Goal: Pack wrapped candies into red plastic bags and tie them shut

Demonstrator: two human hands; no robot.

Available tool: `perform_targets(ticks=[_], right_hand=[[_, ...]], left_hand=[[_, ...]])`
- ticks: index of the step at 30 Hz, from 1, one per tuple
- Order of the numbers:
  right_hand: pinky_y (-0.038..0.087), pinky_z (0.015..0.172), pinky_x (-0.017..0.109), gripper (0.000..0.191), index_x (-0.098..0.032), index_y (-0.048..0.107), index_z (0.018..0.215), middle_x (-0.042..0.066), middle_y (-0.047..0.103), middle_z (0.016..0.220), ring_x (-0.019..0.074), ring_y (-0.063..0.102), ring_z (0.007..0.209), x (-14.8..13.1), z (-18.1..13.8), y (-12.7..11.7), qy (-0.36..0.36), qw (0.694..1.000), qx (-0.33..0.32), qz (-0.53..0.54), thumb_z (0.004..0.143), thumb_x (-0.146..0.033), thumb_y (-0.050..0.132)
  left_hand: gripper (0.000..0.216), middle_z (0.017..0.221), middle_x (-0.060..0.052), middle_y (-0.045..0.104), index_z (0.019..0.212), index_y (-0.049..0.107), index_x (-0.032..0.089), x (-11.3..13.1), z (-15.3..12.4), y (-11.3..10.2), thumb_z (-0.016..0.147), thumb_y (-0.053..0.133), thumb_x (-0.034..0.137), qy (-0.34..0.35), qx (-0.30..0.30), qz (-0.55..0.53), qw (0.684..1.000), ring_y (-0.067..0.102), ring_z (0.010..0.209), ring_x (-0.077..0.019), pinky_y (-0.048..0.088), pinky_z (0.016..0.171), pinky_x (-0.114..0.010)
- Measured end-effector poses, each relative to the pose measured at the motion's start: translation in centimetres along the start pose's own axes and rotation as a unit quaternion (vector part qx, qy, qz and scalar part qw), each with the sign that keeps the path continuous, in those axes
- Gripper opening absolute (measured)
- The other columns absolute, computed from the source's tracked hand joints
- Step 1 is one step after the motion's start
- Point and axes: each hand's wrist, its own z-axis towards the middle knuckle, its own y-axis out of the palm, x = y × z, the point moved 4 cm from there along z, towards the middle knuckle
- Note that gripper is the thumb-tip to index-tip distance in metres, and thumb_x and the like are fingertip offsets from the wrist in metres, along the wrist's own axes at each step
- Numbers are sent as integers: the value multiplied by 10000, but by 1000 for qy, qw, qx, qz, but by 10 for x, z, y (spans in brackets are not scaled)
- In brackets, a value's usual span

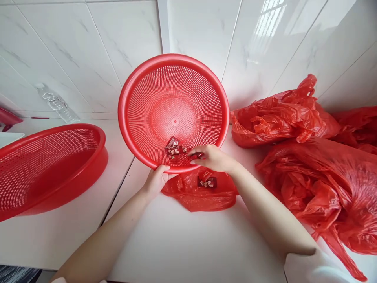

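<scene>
A round red plastic basket (173, 74) with perforated walls is tilted toward me. My left hand (156, 181) grips its near rim, thumb over the edge. Inside the basket, my right hand (212, 157) is closed on small dark red packets (196, 156). Beside those fingers, several similar packets (173, 148) with pale print lie low on the basket's near wall. Under the near rim, a red plastic bag (203, 200) lies on the table, with a couple of packets (207, 182) on it or in it; I cannot tell which.
A second red basket (101, 147) stands at the left. Full red plastic bags (282, 118) and a larger one (347, 177) crowd the right side. A clear plastic bottle (59, 104) lies by the tiled wall. A dark seam (118, 188) crosses the white tabletop.
</scene>
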Motion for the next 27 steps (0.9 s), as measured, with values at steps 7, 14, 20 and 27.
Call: perform_targets(ticks=[7, 14, 20, 27], right_hand=[[552, 762, 281, 514, -153, 650, 1202, 52, 745, 880, 148, 688, 765, 8, 1, -4, 74, 949, -5, 306, 732, -328, 763], [567, 686, 267, 591, -149, 613, 1231, 55, 748, 858, 141, 690, 716, 9, -1, -7, 99, 936, 15, 338, 683, -261, 805], [541, 858, 320, 424, -140, 628, 1155, 70, 725, 978, 158, 688, 877, 5, -1, -10, 53, 944, 10, 324, 742, -177, 714], [529, 834, 313, 374, -201, 629, 1197, 44, 710, 1022, 166, 667, 895, -10, -16, -23, 46, 993, -81, 65, 833, -150, 562]], left_hand=[[221, 1152, -112, 682, 983, 653, 128, 1, 1, -4, 803, 524, 135, 3, 16, -16, 1000, 545, 1216, -312, 400, 1045, -549], [228, 1125, -110, 691, 992, 646, 127, 2, 1, -3, 792, 537, 136, 3, 21, -10, 1000, 567, 1189, -306, 399, 1041, -549], [223, 1134, -96, 696, 980, 652, 143, 3, 1, -2, 783, 547, 137, 9, 21, -12, 1000, 572, 1188, -299, 391, 1051, -541], [267, 1144, -119, 693, 1015, 669, 119, 4, -1, 0, 782, 554, 176, -10, 23, 0, 1000, 574, 1186, -315, 395, 1053, -532]])
